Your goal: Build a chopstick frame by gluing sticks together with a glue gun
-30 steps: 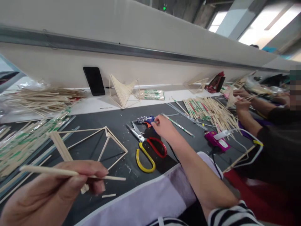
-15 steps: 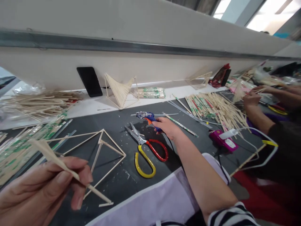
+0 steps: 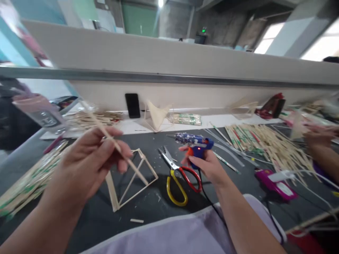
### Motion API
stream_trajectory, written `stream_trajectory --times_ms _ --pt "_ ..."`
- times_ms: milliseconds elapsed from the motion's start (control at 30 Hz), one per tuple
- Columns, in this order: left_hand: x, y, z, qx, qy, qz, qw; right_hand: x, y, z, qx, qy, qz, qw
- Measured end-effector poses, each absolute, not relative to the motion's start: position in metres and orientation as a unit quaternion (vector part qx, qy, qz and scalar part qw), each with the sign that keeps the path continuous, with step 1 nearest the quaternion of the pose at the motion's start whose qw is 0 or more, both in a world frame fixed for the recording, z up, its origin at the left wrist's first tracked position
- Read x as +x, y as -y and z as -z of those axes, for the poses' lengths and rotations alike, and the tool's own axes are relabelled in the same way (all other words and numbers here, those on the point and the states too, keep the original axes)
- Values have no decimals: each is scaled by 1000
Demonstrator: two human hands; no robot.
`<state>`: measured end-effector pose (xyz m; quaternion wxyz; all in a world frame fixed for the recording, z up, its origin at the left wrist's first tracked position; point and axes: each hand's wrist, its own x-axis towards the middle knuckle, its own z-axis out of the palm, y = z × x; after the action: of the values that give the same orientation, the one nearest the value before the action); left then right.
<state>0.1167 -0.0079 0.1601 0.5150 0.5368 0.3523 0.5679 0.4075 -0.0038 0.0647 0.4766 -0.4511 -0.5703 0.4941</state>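
Observation:
My left hand (image 3: 99, 157) is closed on a thin wooden stick (image 3: 129, 164), pinched between thumb and fingers and held slanting above the desk. Below and beyond it stands a small frame of glued sticks (image 3: 152, 165), partly hidden by that hand. My right hand (image 3: 209, 167) is wrapped round the handle of a blue hot glue gun (image 3: 196, 141), its nozzle pointing left and a small red light showing. Scissors (image 3: 181, 176) with one red and one yellow handle lie open on the desk, just left of my right hand.
At the back a phone (image 3: 132, 106) leans on the wall beside a finished-looking stick model (image 3: 157, 114). Loose sticks (image 3: 267, 148) spread at right, near a magenta power strip (image 3: 275, 183). Wrapped stick bundles (image 3: 34, 176) lie at left. Another person's hand (image 3: 321, 135) is at far right.
My right hand has lifted the glue gun off the desk. My left hand has raised the stick and moved it right and forward. The head view has tilted up and turned left.

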Motion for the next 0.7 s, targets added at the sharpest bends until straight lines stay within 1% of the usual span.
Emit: stream_trajectory --times_ms 67,167,267,400,533,700 --pt "111 -4 -157 521 -319 -583 536 407 9 -60 -495 586 -444 462" --pt "104 -16 -146 501 -294 -584 566 400 18 -55 -534 596 -379 465" --pt "105 -22 -136 492 -299 -583 574 389 28 -54 -504 623 -397 448" --pt "108 -26 -129 491 -301 -604 551 381 38 -55 -447 683 -411 406" --pt "110 -28 -127 487 -303 -612 545 379 42 -56 -412 699 -423 405" --pt "109 -29 -126 494 -286 -621 536 376 43 -55 -410 687 -438 409"
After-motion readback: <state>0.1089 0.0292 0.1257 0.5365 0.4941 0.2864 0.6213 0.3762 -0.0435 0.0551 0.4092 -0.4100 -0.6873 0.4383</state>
